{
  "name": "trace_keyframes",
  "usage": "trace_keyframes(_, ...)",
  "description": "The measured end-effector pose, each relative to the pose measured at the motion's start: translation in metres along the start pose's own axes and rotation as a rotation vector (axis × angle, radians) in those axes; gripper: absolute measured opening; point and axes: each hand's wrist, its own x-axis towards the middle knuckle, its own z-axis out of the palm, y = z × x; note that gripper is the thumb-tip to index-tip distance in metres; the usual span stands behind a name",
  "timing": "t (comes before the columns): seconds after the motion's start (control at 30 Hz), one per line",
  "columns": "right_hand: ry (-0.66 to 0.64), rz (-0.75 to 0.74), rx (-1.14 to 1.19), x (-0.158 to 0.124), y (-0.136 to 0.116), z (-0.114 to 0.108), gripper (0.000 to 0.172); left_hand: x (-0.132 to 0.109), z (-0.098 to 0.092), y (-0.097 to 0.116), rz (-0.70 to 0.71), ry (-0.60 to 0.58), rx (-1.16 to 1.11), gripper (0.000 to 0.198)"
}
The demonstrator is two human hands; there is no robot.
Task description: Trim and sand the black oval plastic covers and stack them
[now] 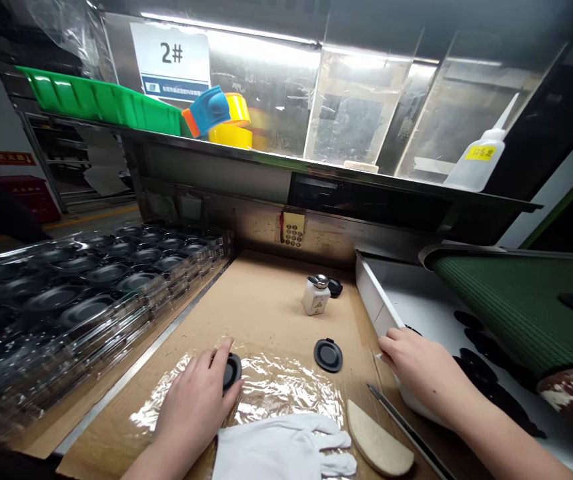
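Observation:
My left hand (193,397) has its thumb and fingers around a black round lid (232,373), above clear plastic film on the cardboard. At the near wall of the white bin (379,307), my right hand (423,363) is closed in a pinch. A small white bit shows under its fingertips, too little to name. Between the hands lies another black round lid (328,355), flat on the cardboard. Close to me are a white glove (281,447), a beige half-round pad (379,440) and a thin dark metal tool (406,427), possibly tweezers.
A white pump bottle (316,297) stands farther back, with a black part behind it. Stacked clear trays (166,293) of black lids fill the left side. Right of the bin runs a green conveyor belt (516,293). A shelf above holds a green tray (101,100) and a squeeze bottle (479,160).

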Motion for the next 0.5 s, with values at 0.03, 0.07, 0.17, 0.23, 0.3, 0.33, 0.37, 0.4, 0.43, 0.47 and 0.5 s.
trace_keyframes(0.03,-0.007,-0.009,0.009,0.001,0.002,0.0,0.018,-0.001,0.001,0.0,-0.001,0.003,0.0,0.052)
trace_keyframes(0.07,-0.013,-0.016,0.017,0.002,0.004,0.0,0.017,-0.001,0.002,0.0,-0.002,0.006,-0.002,0.052)
trace_keyframes(0.17,-0.032,-0.04,0.047,0.004,0.006,-0.004,0.014,-0.002,0.003,0.002,-0.004,0.016,-0.012,0.054)
trace_keyframes(0.23,-0.044,-0.064,0.071,0.005,0.005,-0.007,0.014,-0.001,0.004,0.003,-0.005,0.027,-0.023,0.055)
trace_keyframes(0.3,-0.054,-0.084,0.092,0.004,0.004,-0.01,0.014,0.001,0.006,0.002,0.001,0.035,-0.043,0.054)
trace_keyframes(0.33,-0.049,-0.089,0.105,0.003,0.004,-0.013,0.015,0.002,0.007,0.002,0.009,0.036,-0.059,0.053)
trace_keyframes(0.37,-0.029,-0.097,0.12,0.002,0.003,-0.016,0.015,0.004,0.008,0.001,0.021,0.036,-0.08,0.053)
trace_keyframes(0.4,0.016,-0.109,0.138,-0.001,0.001,-0.02,0.016,0.004,0.009,-0.001,0.035,0.035,-0.105,0.053)
trace_keyframes(0.43,0.083,-0.122,0.157,-0.004,-0.001,-0.026,0.018,0.004,0.009,-0.002,0.051,0.036,-0.132,0.053)
trace_keyframes(0.47,0.165,-0.141,0.178,-0.009,-0.003,-0.031,0.02,0.003,0.009,-0.004,0.069,0.039,-0.161,0.053)
trace_keyframes(0.5,0.24,-0.177,0.197,-0.016,-0.007,-0.037,0.02,0.001,0.008,-0.005,0.088,0.044,-0.188,0.053)
